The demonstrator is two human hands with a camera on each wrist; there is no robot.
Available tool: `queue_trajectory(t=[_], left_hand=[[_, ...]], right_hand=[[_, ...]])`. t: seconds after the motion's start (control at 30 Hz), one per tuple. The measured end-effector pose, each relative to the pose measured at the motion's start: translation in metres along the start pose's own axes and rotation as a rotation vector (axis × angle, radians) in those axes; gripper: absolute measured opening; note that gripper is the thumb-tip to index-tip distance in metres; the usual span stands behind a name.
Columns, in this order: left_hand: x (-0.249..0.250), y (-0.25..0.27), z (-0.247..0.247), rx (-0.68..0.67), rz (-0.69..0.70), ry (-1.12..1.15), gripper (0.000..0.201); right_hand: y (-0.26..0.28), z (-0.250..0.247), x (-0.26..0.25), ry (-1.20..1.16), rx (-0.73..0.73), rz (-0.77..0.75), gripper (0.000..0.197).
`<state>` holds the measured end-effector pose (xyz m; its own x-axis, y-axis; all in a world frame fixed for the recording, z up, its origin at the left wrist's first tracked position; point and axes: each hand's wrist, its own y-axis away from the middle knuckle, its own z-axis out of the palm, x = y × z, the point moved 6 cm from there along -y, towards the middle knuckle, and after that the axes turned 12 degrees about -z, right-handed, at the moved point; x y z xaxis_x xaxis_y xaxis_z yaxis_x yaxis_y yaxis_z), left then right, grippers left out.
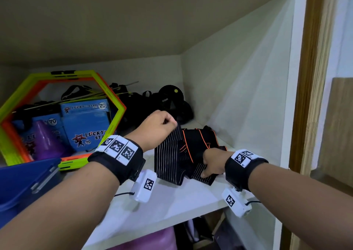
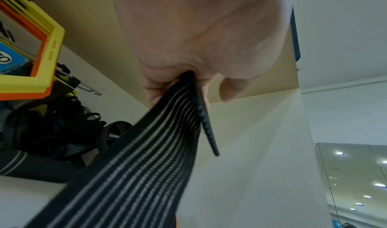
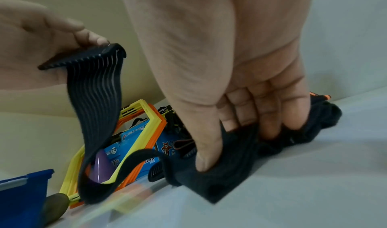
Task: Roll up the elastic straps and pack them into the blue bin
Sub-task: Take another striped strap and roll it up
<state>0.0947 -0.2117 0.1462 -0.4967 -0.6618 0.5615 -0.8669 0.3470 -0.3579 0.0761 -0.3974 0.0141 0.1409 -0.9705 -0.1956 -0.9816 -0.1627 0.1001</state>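
Note:
A heap of black elastic straps (image 1: 188, 150) with grey stripes and orange edging lies on the white shelf (image 1: 172, 202). My left hand (image 1: 162, 124) pinches the end of one striped strap (image 2: 136, 165) and holds it lifted above the heap; the pinched strap end (image 3: 94, 76) also shows in the right wrist view. My right hand (image 1: 212, 162) grips the near part of the heap, thumb and fingers (image 3: 209, 149) curled into the fabric (image 3: 230, 173). The blue bin (image 1: 24, 183) sits at the left edge of the shelf, its corner (image 3: 23, 187) seen low left.
Green and orange hexagon frames (image 1: 63, 116) lean at the back left around blue boxes (image 1: 86, 123) and a purple cone (image 1: 47, 142). Black gear (image 1: 162, 104) fills the back corner. The cabinet's right wall (image 1: 248, 97) stands close to the heap.

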Motion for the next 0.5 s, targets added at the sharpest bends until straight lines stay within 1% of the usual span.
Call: queue_trajectory(t=[0.03,0.07,0.1,0.13,0.17,0.2,0.27,0.3,0.37,0.43,0.5], left_hand=[[-0.001,0.005,0.001,-0.034,-0.015,-0.063,0.025],[-0.002,0.01,0.002,-0.074,-0.027,-0.119,0.043],[-0.004,0.015,0.001,-0.098,-0.038,-0.166,0.056],[-0.003,0.02,0.0,-0.104,-0.03,-0.206,0.061],[-0.004,0.025,-0.001,-0.108,-0.022,-0.236,0.062],[-0.005,0.03,-0.003,-0.11,-0.022,-0.248,0.06],[-0.005,0.037,-0.009,-0.104,-0.035,-0.216,0.054],[-0.005,0.04,-0.014,-0.087,-0.044,-0.182,0.05],[-0.001,0.044,-0.027,-0.029,-0.035,-0.119,0.037],[0.003,0.045,-0.041,0.053,-0.007,-0.073,0.016],[0.006,0.044,-0.052,0.109,0.023,-0.005,0.027]], right_hand=[[0.003,0.002,-0.004,-0.005,0.007,0.007,0.052],[0.005,0.003,-0.009,-0.006,0.012,0.007,0.055],[0.008,0.003,-0.015,-0.01,0.019,0.006,0.055],[0.011,0.003,-0.02,-0.013,0.021,0.005,0.053],[0.013,-0.001,-0.025,-0.023,0.038,-0.003,0.047],[0.018,-0.007,-0.032,-0.033,0.062,-0.017,0.037],[0.03,-0.028,-0.042,-0.095,0.15,-0.042,0.018],[0.036,-0.042,-0.046,-0.145,0.198,-0.047,0.013],[0.046,-0.077,-0.055,-0.224,0.291,-0.056,0.011],[0.053,-0.113,-0.06,-0.281,0.382,-0.09,0.013],[0.062,-0.151,-0.065,-0.333,0.525,-0.149,0.018]])
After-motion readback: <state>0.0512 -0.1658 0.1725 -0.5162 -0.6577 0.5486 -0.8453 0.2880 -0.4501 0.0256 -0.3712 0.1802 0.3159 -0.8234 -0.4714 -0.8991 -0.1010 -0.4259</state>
